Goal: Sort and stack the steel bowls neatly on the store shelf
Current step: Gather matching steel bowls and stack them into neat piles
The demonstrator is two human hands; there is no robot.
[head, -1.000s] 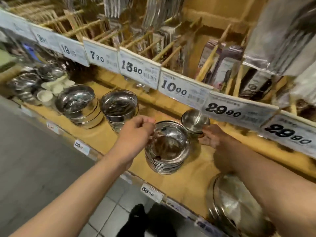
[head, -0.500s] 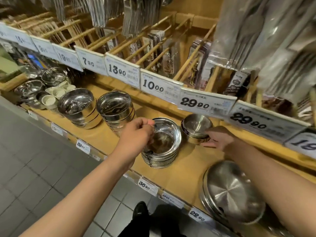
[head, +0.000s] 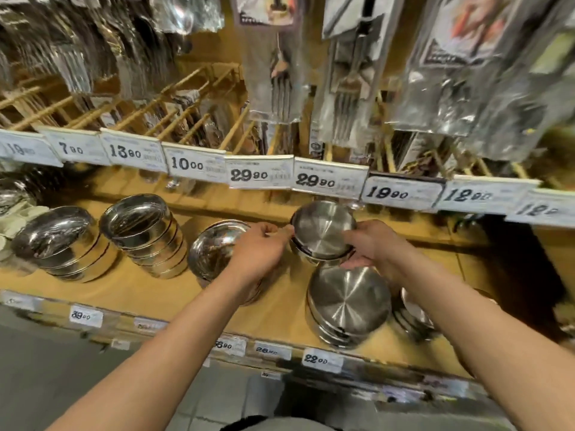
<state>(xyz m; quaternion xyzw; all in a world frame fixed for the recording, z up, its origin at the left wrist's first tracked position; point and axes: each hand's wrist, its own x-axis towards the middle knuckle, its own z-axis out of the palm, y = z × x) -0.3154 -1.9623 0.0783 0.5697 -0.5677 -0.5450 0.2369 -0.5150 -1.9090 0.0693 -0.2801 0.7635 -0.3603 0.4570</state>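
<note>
On the wooden shelf (head: 149, 290), both hands (head: 317, 247) grip a round brushed-steel bowl (head: 322, 231).

Both hands hold a small steel bowl (head: 322, 233) above the wooden shelf (head: 140, 290): left hand (head: 259, 248) pinches its left rim, right hand (head: 370, 244) grips its right side. Bowl stacks (head: 146, 234) stand left; a larger stack (head: 348, 306) sits just below

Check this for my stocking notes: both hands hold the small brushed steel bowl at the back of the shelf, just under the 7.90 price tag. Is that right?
Not quite. The head view shows the left hand and right hand gripping the small brushed steel bowl at the back of the shelf, but under a 29.90 price tag, not the 7.90 one.
</note>
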